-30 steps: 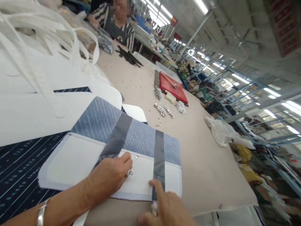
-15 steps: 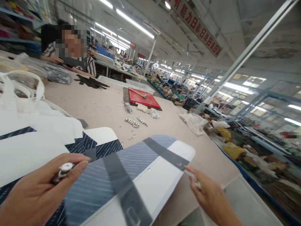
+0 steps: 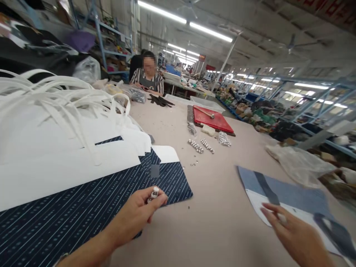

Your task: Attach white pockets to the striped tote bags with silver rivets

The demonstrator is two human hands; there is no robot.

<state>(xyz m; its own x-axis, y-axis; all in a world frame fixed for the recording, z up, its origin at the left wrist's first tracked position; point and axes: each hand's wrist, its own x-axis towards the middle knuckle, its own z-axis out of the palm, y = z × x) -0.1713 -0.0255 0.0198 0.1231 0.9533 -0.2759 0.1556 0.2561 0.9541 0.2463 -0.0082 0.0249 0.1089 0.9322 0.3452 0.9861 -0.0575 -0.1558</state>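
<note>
Beige table (image 3: 211, 226), navy striped panel (image 3: 91, 215), black strips (image 3: 160, 101)

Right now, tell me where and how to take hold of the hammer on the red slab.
I'd grip the hammer by its handle, coming from above and closing the hand across it. The handle looks long and slim and lies uncovered on the red slab, running toward the picture's upper left from the bulkier head.

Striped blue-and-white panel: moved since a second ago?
Yes, rightward: the panel lay mostly left of the red mat; now it lies to its right.
</note>
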